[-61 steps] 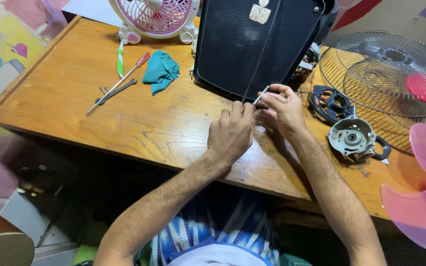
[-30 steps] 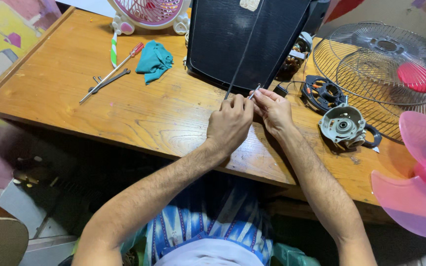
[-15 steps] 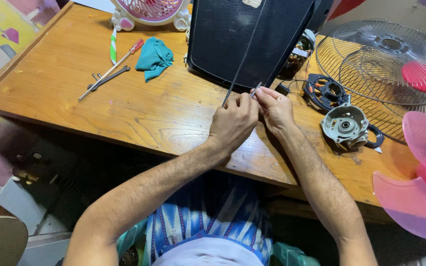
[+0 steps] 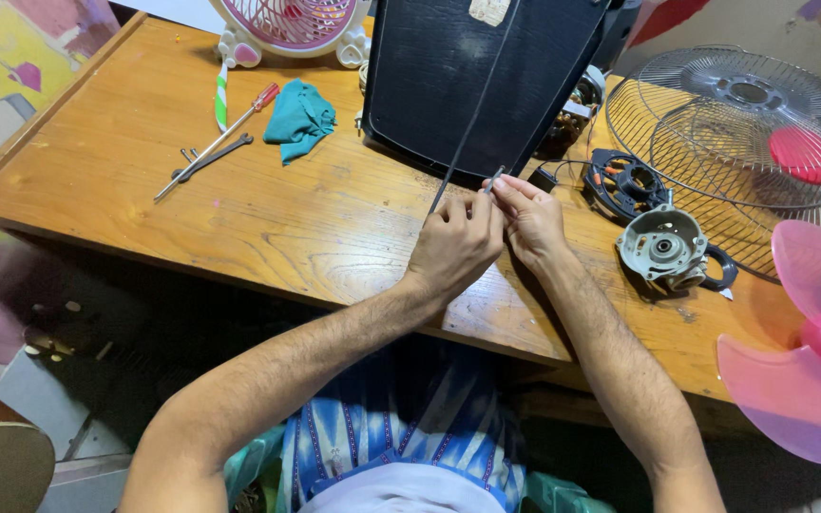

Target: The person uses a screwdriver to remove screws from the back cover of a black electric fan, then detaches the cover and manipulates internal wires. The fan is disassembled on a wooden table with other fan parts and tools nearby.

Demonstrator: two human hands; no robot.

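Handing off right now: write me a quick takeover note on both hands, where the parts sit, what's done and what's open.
Left hand: pinching the dark cable near its end.
Right hand: fingertips on the same cable end, touching the left hand.
Cable runs up over the black fan base.
Beside the right hand: motor housing and stator, both out on the wooden table.
Wire guard and pink blade lie off, right.
Screwdriver, pliers, teal cloth far left.
Fan apart; cable end unfinished.

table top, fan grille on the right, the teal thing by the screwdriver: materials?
Table: wood, grain visible, slight varnish sheen. Fan grille: looks like thin metal wire, pale and shiny, possibly coated. Teal thing: soft cloth, crumpled into folds.
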